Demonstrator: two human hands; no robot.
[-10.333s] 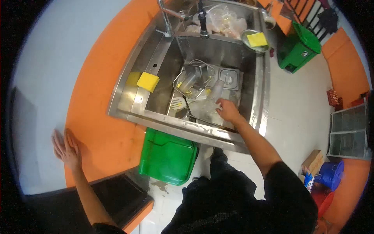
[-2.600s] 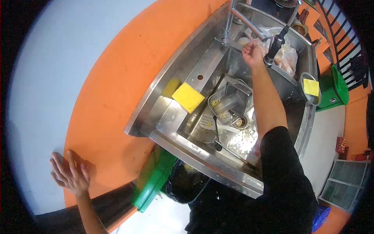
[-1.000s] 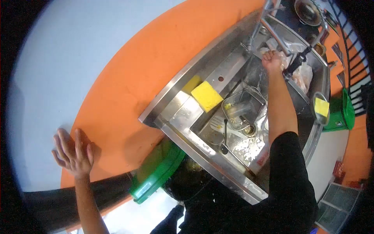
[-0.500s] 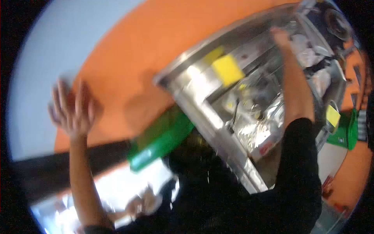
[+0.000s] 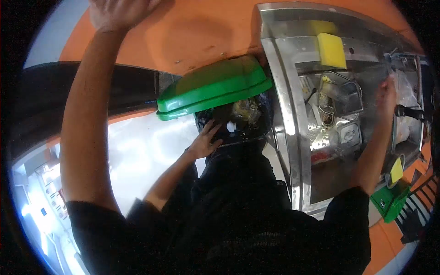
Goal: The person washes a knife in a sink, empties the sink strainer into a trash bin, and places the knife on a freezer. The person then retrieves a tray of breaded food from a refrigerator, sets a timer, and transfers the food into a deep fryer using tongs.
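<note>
My left hand (image 5: 120, 13) lies flat against the orange wall (image 5: 192, 41) at the top left, fingers apart and partly cut off by the frame edge. At the right, my right hand (image 5: 387, 95) is over the steel sink (image 5: 289, 103), beside the divider and the black spray head (image 5: 409, 112); its fingers are blurred. A clear container (image 5: 341, 97) with yellow bits and a small metal lid (image 5: 350, 134) lie in the basin. On the sink ledge rests a yellow sponge (image 5: 332, 50).
Another person's hand (image 5: 205, 143) is spread at a black-lined bin (image 5: 245, 117) with a tilted green lid (image 5: 215, 87). Plastic bags (image 5: 404, 89) fill the far basin. Another yellow sponge (image 5: 396, 169) sits in a bowl; a green bin (image 5: 389, 200) stands beyond.
The view has swung, bringing the open bin into sight and putting my left hand at the top edge. The other person's hand now reaches the bin.
</note>
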